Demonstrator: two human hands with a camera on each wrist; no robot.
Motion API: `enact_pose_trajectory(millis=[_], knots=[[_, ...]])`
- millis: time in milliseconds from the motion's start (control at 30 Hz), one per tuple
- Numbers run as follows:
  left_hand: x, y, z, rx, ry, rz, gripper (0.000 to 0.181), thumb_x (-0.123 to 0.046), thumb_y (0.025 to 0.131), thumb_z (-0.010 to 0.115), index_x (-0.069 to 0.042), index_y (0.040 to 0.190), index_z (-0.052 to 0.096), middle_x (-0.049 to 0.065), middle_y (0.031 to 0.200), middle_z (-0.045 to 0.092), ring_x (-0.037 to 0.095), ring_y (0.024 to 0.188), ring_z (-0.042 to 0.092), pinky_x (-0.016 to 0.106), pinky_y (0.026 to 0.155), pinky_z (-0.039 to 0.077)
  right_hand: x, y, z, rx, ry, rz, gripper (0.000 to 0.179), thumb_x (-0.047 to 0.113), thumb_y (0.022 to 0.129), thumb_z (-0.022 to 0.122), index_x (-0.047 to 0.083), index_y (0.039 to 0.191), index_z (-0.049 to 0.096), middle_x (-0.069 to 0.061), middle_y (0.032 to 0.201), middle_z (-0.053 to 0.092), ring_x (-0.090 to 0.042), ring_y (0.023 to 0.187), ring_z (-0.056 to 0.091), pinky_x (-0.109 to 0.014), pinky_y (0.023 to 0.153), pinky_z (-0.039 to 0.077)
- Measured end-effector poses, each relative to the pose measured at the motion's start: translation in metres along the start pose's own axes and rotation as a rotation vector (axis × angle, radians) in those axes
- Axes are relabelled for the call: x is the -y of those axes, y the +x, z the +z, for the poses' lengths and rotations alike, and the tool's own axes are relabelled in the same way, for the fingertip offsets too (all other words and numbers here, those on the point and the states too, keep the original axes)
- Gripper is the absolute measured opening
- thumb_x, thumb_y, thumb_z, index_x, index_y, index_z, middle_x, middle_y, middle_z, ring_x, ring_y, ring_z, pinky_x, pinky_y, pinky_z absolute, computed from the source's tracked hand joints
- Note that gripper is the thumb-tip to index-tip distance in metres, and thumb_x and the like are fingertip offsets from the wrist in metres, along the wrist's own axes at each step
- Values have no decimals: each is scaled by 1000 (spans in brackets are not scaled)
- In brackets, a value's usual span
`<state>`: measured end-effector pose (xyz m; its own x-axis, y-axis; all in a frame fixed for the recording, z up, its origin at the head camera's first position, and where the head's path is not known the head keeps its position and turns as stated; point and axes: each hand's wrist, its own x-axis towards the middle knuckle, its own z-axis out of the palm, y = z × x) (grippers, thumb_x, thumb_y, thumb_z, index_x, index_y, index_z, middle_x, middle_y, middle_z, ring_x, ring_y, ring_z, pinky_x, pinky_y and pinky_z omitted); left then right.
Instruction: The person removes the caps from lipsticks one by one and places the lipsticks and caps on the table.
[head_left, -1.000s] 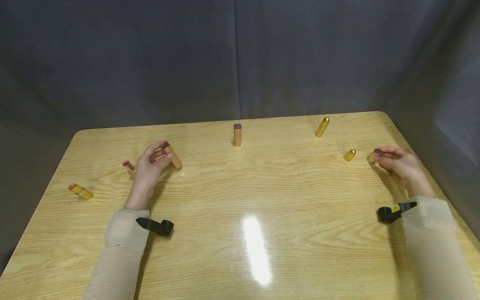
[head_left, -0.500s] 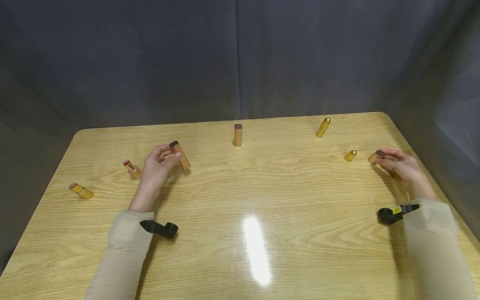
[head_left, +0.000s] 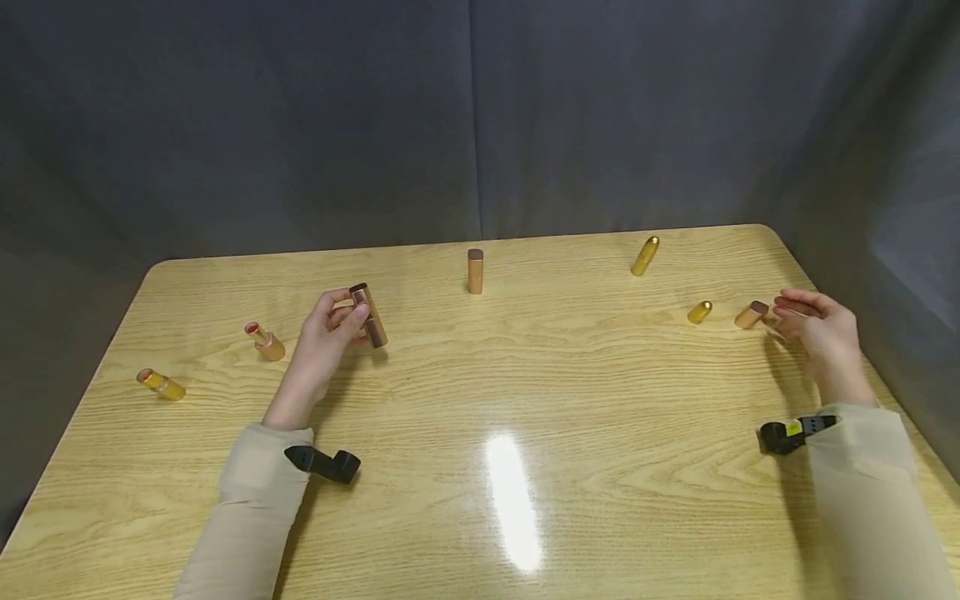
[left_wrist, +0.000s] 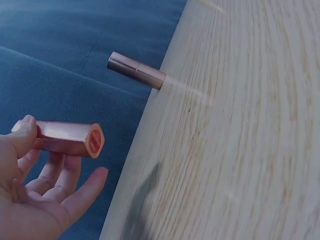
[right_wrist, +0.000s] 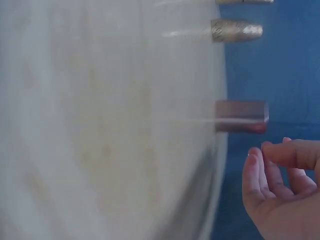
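My left hand (head_left: pixel 321 343) pinches a shiny rose-gold lipstick tube (head_left: pixel 377 327) between thumb and fingers, tilted above the table. In the left wrist view, the red-marked base of this lipstick tube (left_wrist: pixel 67 135) points away from the palm. At the right, my right hand (head_left: pixel 831 340) holds nothing; its fingers are loosely bent, a small gap away from a rose-gold lipstick cap (head_left: pixel 751 315). That cap (right_wrist: pixel 241 116) stands on the table, blurred in the right wrist view. Left of it stands a gold bullet-shaped cap (head_left: pixel 700 312).
An uncapped rose-gold lipstick (head_left: pixel 269 347) and an uncapped gold lipstick (head_left: pixel 167 387) stand left of my left hand. A closed rose-gold lipstick (head_left: pixel 476 272) stands at the back middle, a closed gold one (head_left: pixel 645 257) at the back right. Dark curtains (head_left: pixel 480 117) border the wooden table (head_left: pixel 600 400).
My left hand has moved rightward with the lipstick tube, uncovering the open rose-gold lipstick behind it. My right hand has let go of the rose-gold cap and drawn back to the right.
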<state>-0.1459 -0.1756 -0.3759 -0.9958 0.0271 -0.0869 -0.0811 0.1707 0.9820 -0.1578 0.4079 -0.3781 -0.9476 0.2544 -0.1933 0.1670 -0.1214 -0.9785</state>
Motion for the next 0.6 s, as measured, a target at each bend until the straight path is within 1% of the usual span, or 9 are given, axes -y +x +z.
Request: enact_pose_trajectory(millis=[67,167,233,300,367,400,467,533,600], knots=[[0,-1,1,20,8,1,49,-28,101,46,-2,140,31,-2,113,52,-3,93,56,19,80,53,6,-3,6,-19,-6,-46,39,-13,90,45,20,89,65,15,78,69,5,71,65,-10,59,50],[-2,-2,4,46,26,-1,50,-31,102,43,-4,141,29,4,119,50,-2,93,54,20,76,52,15,-5,16,-25,45,-115,37,-16,89,46,16,90,66,12,79,70,3,72,66,-9,62,51],[-4,-3,6,54,32,-5,51,-33,102,42,-6,142,28,5,121,49,-2,92,54,19,74,52,21,-6,25,-17,88,-159,34,-16,88,48,13,91,67,10,79,71,1,73,67,-9,63,52],[-5,-3,8,63,25,-5,53,-34,101,43,-6,143,28,6,122,48,-3,91,56,20,72,53,26,-8,37,-1,97,-202,30,-14,88,52,11,92,68,9,81,71,0,75,67,-9,65,52],[-7,-4,10,72,14,-7,54,-34,101,44,-6,143,28,5,121,48,-3,90,58,21,72,55,30,-10,50,31,102,-234,27,-12,88,55,11,94,68,8,84,72,-1,78,67,-10,67,52],[-7,-4,12,77,8,-8,53,-34,101,44,-6,143,28,4,120,48,-3,90,59,22,72,56,32,-12,56,44,79,-239,25,-9,88,57,12,96,68,9,85,72,0,79,67,-9,65,51],[-8,-5,15,89,3,-7,52,-33,101,45,-6,142,29,5,119,48,-3,89,60,23,73,57,35,-15,69,86,70,-257,25,-8,89,58,12,98,68,10,88,72,0,83,67,-9,67,51],[-8,-5,19,96,8,-8,50,-32,101,45,-6,141,31,6,120,49,-2,88,61,24,73,57,37,-18,82,136,78,-268,26,-9,89,57,12,99,67,9,91,71,-1,85,67,-9,69,52],[-8,-6,23,104,16,-9,49,-32,101,46,-6,141,33,10,123,49,-2,87,61,25,72,57,37,-20,94,179,69,-280,27,-10,89,56,12,100,67,8,92,71,-1,86,66,-9,72,51]])
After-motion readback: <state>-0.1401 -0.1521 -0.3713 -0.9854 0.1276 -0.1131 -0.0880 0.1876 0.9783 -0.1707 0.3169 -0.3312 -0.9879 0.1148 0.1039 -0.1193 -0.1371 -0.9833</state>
